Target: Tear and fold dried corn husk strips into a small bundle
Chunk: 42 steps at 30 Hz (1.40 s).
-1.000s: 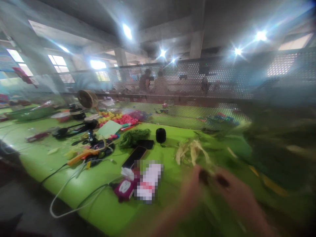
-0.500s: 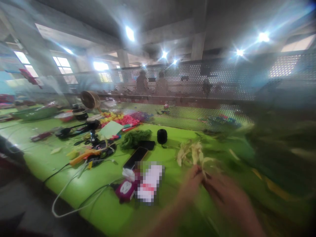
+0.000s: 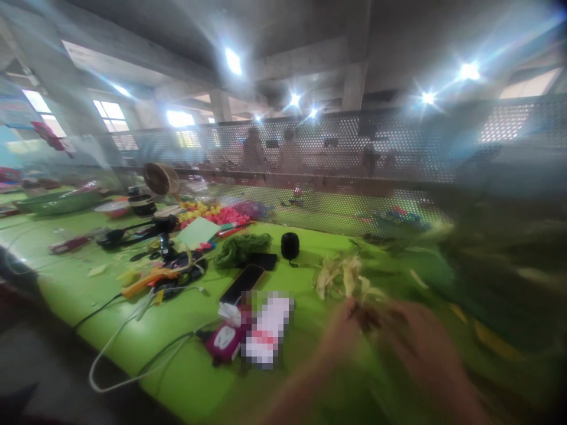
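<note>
Driving this one from afar, and I'm looking down at a green table (image 3: 186, 383) that's filling most of the lower view. My left hand (image 3: 343, 321) is angling in up and to the right, my right hand (image 3: 419, 330) is angling up and to the left, and the fingers are bending inward so the two are nearly meeting. It's all smearing badly there, so I honestly can't tell if either grip is clamping on anything. The pale strips (image 3: 352, 274) are lying on the table just past the fingertips, all crumpled up.

Left of the hands, a pixelated pinkish-white item (image 3: 268, 336) is sitting right beside a purple tissue pack (image 3: 225, 342), and a black phone (image 3: 243, 283) is lying just behind them. A white cable (image 3: 91, 376) is looping near the table edge, with an orange-handled tool (image 3: 148, 282) resting further in. Beyond that I'm seeing a tangle of green string (image 3: 241, 247), a small black round thing (image 3: 290, 245), a pale green card (image 3: 198, 232) and a heap of pink bits (image 3: 233, 216). A fan (image 3: 160, 179) is standing behind the clutter.

Way on the right, some greenish bundle (image 3: 500, 254) is blurring out. Across the back a perforated screen (image 3: 328, 147) is running, dim figures (image 3: 252, 147) are showing through it, and bright lights (image 3: 295, 100) are glaring under a grey ceiling (image 3: 301, 29).
</note>
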Available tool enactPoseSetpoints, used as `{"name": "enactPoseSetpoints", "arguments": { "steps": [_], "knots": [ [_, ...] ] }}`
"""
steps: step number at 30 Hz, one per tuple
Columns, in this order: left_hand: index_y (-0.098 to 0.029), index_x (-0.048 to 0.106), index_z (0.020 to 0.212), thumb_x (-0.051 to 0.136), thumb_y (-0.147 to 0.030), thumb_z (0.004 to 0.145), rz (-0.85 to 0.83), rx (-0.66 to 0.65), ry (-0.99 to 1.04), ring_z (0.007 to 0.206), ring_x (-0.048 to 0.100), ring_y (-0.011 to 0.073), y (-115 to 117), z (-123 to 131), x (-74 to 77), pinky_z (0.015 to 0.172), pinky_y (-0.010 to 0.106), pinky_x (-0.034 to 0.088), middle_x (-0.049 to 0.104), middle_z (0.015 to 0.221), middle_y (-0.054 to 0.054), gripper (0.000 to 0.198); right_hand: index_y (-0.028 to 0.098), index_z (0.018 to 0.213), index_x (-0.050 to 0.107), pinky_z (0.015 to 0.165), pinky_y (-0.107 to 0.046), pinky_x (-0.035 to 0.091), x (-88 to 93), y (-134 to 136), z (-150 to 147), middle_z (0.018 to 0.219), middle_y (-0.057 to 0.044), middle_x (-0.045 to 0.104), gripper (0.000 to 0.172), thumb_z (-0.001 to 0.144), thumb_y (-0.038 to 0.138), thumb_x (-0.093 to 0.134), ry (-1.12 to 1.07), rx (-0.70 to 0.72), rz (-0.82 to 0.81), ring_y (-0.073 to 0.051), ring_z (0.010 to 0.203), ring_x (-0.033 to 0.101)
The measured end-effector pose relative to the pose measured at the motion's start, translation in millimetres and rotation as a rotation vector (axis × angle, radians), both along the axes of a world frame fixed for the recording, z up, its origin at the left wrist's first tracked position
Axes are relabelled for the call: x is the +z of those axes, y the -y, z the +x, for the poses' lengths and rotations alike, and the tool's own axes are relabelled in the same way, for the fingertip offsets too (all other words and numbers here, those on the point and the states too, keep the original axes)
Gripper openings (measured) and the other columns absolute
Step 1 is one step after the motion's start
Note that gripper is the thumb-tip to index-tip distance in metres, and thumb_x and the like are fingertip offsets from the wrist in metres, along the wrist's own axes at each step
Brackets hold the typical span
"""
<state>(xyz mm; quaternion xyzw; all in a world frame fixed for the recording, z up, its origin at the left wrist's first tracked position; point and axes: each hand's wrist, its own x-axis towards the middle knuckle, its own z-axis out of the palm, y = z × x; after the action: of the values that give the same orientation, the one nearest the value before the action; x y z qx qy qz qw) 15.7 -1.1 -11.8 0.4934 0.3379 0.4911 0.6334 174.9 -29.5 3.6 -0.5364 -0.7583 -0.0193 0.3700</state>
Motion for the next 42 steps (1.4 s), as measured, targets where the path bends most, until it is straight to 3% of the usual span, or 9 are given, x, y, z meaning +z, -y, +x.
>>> {"name": "enactPoseSetpoints", "arguments": {
  "steps": [8,12,15,18,21,24,31,36,42],
  "knots": [
    [-0.016,0.057,0.079,0.052,-0.038,0.086,0.07,0.051,-0.106,0.072,0.051,0.0161,8.8,0.9,5.4,0.07,0.029,0.04,0.056,0.074,0.004,0.023,0.027,0.093,0.069,0.069,-0.032,0.049,-3.7,-6.1,6.6,0.09,-0.002,0.074,0.029,0.09,0.047,0.048,-0.137,0.054,-0.325,-0.022,0.08,0.067],
    [-0.017,0.055,0.077,0.051,-0.036,0.087,0.052,0.067,-0.105,0.067,0.049,0.0142,14.6,1.1,11.3,0.068,0.028,0.039,0.054,0.069,0.002,0.022,0.026,0.082,0.069,0.058,-0.027,0.047,2.7,-6.0,6.9,0.076,0.001,0.074,0.028,0.084,0.048,0.052,-0.285,0.032,-0.447,-0.019,0.067,0.066],
    [-0.017,0.054,0.078,0.051,-0.034,0.087,0.065,0.052,-0.135,0.065,0.048,0.0137,14.6,0.1,12.6,0.066,0.027,0.037,0.054,0.068,0.001,0.019,0.024,0.077,0.065,0.055,-0.027,0.046,11.1,-3.2,8.1,0.07,0.0,0.07,0.027,0.078,0.051,0.059,-0.368,-0.108,-0.351,-0.02,0.064,0.065],
    [-0.017,0.053,0.081,0.05,-0.032,0.088,0.057,-0.003,-0.13,0.064,0.048,0.0132,14.6,0.1,13.2,0.064,0.027,0.036,0.054,0.068,0.001,0.017,0.023,0.088,0.061,0.057,-0.029,0.049,18.5,-0.2,8.6,0.076,-0.002,0.068,0.032,0.072,0.051,0.065,-0.437,-0.244,-0.202,-0.02,0.065,0.064],
    [-0.017,0.052,0.082,0.049,-0.031,0.089,0.058,-0.081,-0.102,0.064,0.047,0.0123,16.9,1.0,15.0,0.064,0.026,0.036,0.054,0.068,0.001,0.016,0.023,0.099,0.061,0.058,-0.03,0.052,21.0,0.8,5.8,0.086,-0.004,0.072,0.038,0.073,0.05,0.064,-0.523,-0.153,-0.289,-0.022,0.069,0.068],
    [-0.017,0.051,0.083,0.05,-0.037,0.089,0.035,-0.109,-0.071,0.062,0.047,0.0117,18.7,1.1,16.3,0.064,0.026,0.036,0.053,0.068,0.0,0.02,0.024,0.091,0.067,0.062,-0.029,0.052,17.3,0.2,2.9,0.085,-0.003,0.074,0.028,0.077,0.048,0.061,-0.503,-0.068,-0.347,-0.022,0.074,0.069],
    [-0.019,0.046,0.085,0.051,-0.041,0.087,0.038,-0.099,-0.011,0.058,0.048,0.0115,14.2,1.2,10.9,0.058,0.026,0.034,0.055,0.065,-0.001,0.023,0.024,0.089,0.062,0.064,-0.028,0.049,6.9,-2.6,5.4,0.082,-0.002,0.071,0.023,0.086,0.044,0.051,-0.464,0.002,-0.343,-0.019,0.074,0.066],
    [-0.019,0.047,0.086,0.051,-0.04,0.087,0.046,-0.053,-0.019,0.058,0.049,0.0118,12.3,2.0,6.6,0.06,0.027,0.034,0.056,0.065,-0.001,0.021,0.024,0.079,0.056,0.059,-0.027,0.046,5.9,-6.0,7.1,0.068,0.001,0.061,0.023,0.087,0.043,0.047,-0.456,0.016,-0.384,-0.016,0.063,0.058],
    [-0.018,0.05,0.083,0.057,-0.036,0.08,-0.004,-0.1,0.002,0.058,0.047,0.0116,14.3,0.6,10.0,0.06,0.027,0.034,0.054,0.065,-0.001,0.019,0.022,0.086,0.058,0.061,-0.028,0.047,-1.6,-11.6,12.3,0.076,-0.001,0.067,0.026,0.088,0.045,0.046,-0.434,0.026,-0.417,-0.018,0.067,0.061]
  ]
}}
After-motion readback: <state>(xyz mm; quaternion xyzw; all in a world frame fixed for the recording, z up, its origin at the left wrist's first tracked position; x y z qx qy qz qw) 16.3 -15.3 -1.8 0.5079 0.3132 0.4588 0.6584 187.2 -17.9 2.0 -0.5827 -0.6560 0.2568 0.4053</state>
